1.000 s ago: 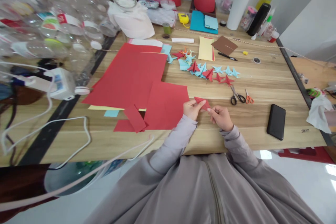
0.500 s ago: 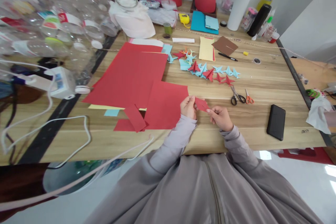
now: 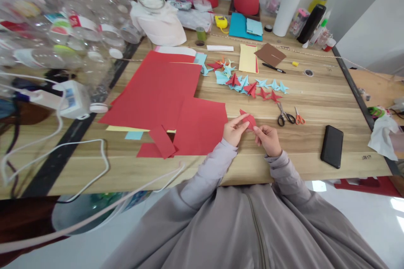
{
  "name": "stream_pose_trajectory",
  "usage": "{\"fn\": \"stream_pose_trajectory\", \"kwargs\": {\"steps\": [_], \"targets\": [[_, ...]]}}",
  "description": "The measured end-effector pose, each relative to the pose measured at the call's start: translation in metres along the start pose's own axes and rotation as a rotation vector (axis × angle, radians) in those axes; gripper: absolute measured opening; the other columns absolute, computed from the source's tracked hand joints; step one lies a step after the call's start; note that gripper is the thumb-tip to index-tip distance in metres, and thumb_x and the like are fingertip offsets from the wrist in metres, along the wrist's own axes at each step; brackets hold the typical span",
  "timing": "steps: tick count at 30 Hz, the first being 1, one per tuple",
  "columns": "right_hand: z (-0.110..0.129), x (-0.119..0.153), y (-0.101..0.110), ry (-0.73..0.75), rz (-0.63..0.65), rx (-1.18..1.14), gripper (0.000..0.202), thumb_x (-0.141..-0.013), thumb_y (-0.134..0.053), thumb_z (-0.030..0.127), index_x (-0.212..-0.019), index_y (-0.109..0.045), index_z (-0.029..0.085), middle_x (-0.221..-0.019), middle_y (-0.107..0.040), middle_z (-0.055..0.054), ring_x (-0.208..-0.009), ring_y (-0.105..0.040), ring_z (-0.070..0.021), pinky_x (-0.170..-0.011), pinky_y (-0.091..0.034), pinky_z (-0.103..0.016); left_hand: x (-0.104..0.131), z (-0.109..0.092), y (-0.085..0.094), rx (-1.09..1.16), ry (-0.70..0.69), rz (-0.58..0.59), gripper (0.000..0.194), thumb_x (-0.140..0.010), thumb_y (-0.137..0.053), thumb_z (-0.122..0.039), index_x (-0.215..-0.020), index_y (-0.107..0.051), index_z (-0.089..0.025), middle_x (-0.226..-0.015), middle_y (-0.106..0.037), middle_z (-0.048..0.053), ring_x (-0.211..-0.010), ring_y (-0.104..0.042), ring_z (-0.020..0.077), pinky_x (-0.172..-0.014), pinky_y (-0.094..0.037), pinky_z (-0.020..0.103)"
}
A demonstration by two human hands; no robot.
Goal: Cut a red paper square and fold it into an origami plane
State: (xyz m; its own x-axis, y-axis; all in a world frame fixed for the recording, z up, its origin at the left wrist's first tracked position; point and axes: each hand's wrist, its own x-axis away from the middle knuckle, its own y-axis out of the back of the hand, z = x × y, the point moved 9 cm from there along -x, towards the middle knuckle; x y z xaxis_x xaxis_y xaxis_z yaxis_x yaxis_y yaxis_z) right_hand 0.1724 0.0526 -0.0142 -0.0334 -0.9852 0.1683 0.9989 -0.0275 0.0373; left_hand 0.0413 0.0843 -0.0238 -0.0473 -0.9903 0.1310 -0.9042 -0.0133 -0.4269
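Observation:
A small folded piece of red paper is held between both hands above the table's front middle. My left hand pinches its left side, with thumb and fingers closed on it. On the lower right corner, my right hand grips the same paper between thumb and forefinger. Large red sheets lie just left of my hands, and two red strips rest at their lower left. Beyond my hands are several folded blue and red paper cranes.
Black-handled scissors and small orange scissors lie right of my hands, with a black phone farther right. Plastic bottles crowd the left side. Yellow paper, brown paper and a pen are farther back.
The red paper has been turned and raised slightly in the hands. My left hand has shifted right, its fingers now lying along the paper; my right hand stays nearly in place.

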Motion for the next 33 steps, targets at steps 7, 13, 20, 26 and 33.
{"fn": "stream_pose_trajectory", "kwargs": {"steps": [7,13,20,26,33], "targets": [[0.011,-0.001,0.009,0.165,-0.102,-0.039,0.038,-0.076,-0.061,0.057,-0.082,-0.061,0.019,-0.063,-0.065,-0.001,-0.049,-0.055,-0.0110,-0.049,-0.048,-0.025,-0.003,0.007,0.010,0.010,0.041,-0.052,0.051,-0.056,-0.081,-0.039,-0.101,-0.072,-0.016,-0.094,-0.074,0.011,-0.080,-0.070,0.0222,-0.067,-0.059,0.033],[0.031,0.006,0.007,0.415,-0.097,0.197,0.017,-0.083,-0.058,0.030,-0.096,-0.067,0.024,-0.099,-0.066,-0.008,-0.092,-0.062,-0.0194,-0.073,-0.054,-0.032,-0.004,0.012,0.010,0.022,0.042,-0.042,0.044,-0.060,-0.079,-0.039,-0.097,-0.073,-0.017,-0.096,-0.074,0.011,-0.084,-0.070,0.0222,-0.072,-0.057,0.034],[0.044,0.015,0.000,0.596,-0.101,0.444,0.023,-0.086,-0.052,0.020,-0.099,-0.070,0.025,-0.100,-0.063,-0.009,-0.093,-0.061,-0.0180,-0.075,-0.054,-0.030,-0.004,-0.001,0.007,-0.080,-0.068,-0.012,0.033,-0.060,-0.077,-0.027,-0.091,-0.074,-0.017,-0.092,-0.075,0.010,-0.089,-0.069,0.0225,-0.087,-0.053,0.037],[0.045,0.019,-0.004,0.690,-0.112,0.550,0.024,-0.089,-0.051,0.023,-0.101,-0.071,0.027,-0.099,-0.064,-0.007,-0.092,-0.063,-0.0173,-0.081,-0.054,-0.033,-0.006,0.002,0.007,-0.007,-0.077,-0.037,0.021,-0.062,-0.076,-0.029,-0.079,-0.075,-0.018,-0.083,-0.075,0.007,-0.083,-0.070,0.0209,-0.086,-0.052,0.038],[0.052,0.025,-0.005,0.785,-0.139,0.574,0.024,-0.089,-0.049,0.017,-0.100,-0.070,0.025,-0.098,-0.065,-0.008,-0.090,-0.064,-0.0168,-0.078,-0.055,-0.032,-0.007,0.004,0.010,-0.003,-0.062,-0.051,0.027,-0.052,-0.083,-0.025,-0.074,-0.073,-0.016,-0.076,-0.074,0.007,-0.075,-0.069,0.0188,-0.078,-0.053,0.034]]}}
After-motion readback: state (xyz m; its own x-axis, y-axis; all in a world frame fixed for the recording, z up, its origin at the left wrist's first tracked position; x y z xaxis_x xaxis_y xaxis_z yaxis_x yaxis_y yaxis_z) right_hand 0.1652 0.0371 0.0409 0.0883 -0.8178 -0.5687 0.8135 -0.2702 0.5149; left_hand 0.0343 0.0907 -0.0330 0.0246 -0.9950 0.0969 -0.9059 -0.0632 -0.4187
